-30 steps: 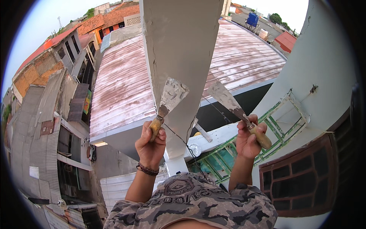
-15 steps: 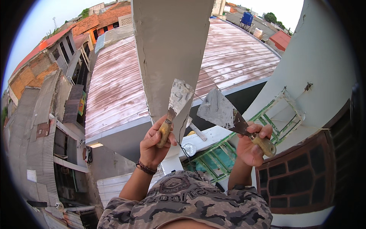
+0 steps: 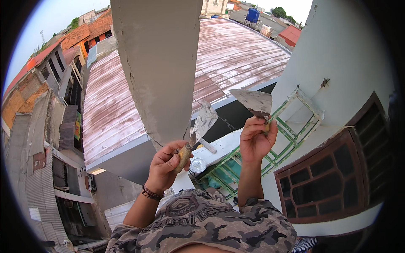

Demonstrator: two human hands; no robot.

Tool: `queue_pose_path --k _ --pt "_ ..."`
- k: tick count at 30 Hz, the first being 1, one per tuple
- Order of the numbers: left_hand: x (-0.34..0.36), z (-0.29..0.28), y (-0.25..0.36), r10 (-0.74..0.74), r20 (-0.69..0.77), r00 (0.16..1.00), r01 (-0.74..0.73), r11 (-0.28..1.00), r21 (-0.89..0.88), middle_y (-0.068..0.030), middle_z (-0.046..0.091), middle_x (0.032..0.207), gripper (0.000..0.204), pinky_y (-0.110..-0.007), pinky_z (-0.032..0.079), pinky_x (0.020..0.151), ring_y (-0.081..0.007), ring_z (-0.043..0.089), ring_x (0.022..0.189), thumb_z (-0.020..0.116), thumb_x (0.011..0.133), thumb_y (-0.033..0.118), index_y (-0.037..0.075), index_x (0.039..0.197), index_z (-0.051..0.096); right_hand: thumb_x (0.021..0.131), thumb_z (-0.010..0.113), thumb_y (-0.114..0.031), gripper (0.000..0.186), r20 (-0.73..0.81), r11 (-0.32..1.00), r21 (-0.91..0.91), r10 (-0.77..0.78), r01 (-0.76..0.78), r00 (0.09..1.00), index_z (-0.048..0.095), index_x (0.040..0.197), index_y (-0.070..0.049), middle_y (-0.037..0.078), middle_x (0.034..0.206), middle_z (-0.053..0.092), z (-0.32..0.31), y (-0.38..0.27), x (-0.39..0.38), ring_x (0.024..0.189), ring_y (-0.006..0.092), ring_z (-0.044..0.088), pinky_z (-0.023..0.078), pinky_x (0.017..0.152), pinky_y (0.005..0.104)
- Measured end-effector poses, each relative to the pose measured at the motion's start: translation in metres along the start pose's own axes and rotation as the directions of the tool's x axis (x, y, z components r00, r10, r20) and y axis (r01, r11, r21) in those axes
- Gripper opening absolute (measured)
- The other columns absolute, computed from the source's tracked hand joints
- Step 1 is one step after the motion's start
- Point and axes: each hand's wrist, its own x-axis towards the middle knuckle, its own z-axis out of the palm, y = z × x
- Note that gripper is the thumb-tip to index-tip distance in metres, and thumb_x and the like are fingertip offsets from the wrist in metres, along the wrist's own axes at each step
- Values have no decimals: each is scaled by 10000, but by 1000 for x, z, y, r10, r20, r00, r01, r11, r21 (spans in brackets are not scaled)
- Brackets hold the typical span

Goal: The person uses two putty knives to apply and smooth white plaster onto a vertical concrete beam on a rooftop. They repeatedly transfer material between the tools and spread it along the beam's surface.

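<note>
My left hand (image 3: 166, 166) is closed round the wooden handle of a narrow putty knife (image 3: 204, 120), whose blade points up and is smeared with grey-white filler. In my right hand (image 3: 257, 141) is a wider putty knife (image 3: 255, 101), gripped by its handle, which my fingers mostly hide. Its broad blade is tilted up to the left and carries a thinner smear of filler. The two blades are apart. Beyond them rises a grey plastered column (image 3: 158, 63) with cracks along its edges.
A green paint-worn metal ladder (image 3: 291, 122) leans at the right by the pale wall (image 3: 333, 63). A clear round container (image 3: 197, 165) sits on a white ledge below my hands. Past the column lies a rusty corrugated roof (image 3: 240, 46). A brown-framed window (image 3: 325, 181) is lower right.
The wide putty knife has turned in my right hand, which has moved left and up. My left hand and its knife have lowered slightly. The whole view has shifted, with the column now further left.
</note>
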Motion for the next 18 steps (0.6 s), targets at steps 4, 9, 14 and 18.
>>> queue_pose_path --k 4,9,14,18 --pt "1 10 -2 -13 39 999 9 993 120 -97 595 1101 476 -274 426 881 -141 560 975 567 945 253 -19 1318 451 928 542 -183 214 -26 999 -25 -23 22 999 622 1020 -7 123 1054 621 -2 5 -3 983 224 554 537 808 231" --pt "5 20 -4 39 -35 999 -30 972 232 -106 612 1037 456 -266 434 802 -135 562 918 568 937 268 -19 1279 477 923 511 -143 193 52 992 -118 -33 39 998 617 1026 -20 123 1080 615 -1 7 -5 1001 222 537 524 839 243" --pt "8 12 -6 69 26 997 -73 971 227 -103 611 1081 430 -267 419 874 -137 557 989 542 959 255 -12 1290 473 887 515 -103 176 72 991 -130 -23 32 997 623 1012 -44 101 1075 611 -5 10 -7 986 203 525 512 837 236" --pt "11 2 -9 97 100 990 -116 972 203 -115 611 1114 417 -282 421 906 -146 562 1028 538 965 241 -15 1288 473 857 539 -101 175 55 997 -64 35 -31 998 625 1005 -67 58 1055 611 -10 20 -9 969 183 520 502 826 227"
